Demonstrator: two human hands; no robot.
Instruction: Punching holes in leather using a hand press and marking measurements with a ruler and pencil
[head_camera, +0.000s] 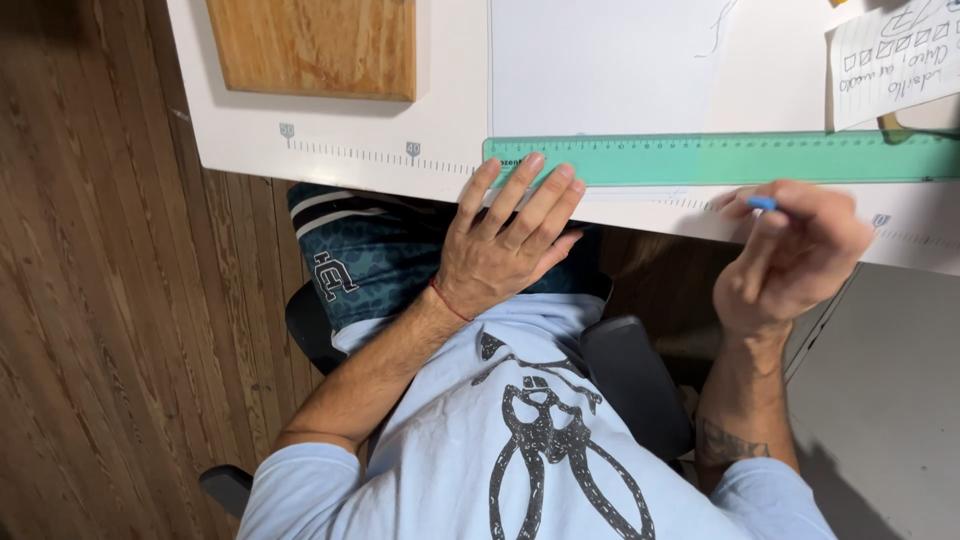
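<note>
One green ruler (720, 158) lies at twelve o'clock, with one wooden board (315, 45) at eleven. One white sheet (610, 65) and one handwritten note (892, 58) sit at one o'clock. One blue pencil (763, 203) shows at three.

A wooden board (318, 45) lies flat at the far left of the white desk (250, 130), near its corner. A handwritten note (895, 55) sits at the far right edge, slightly tilted. Along the desk's near edge runs a printed scale (370, 155). Below is a dark plank floor (110, 320), and a black chair (630, 375) stands under the desk's edge.
</note>
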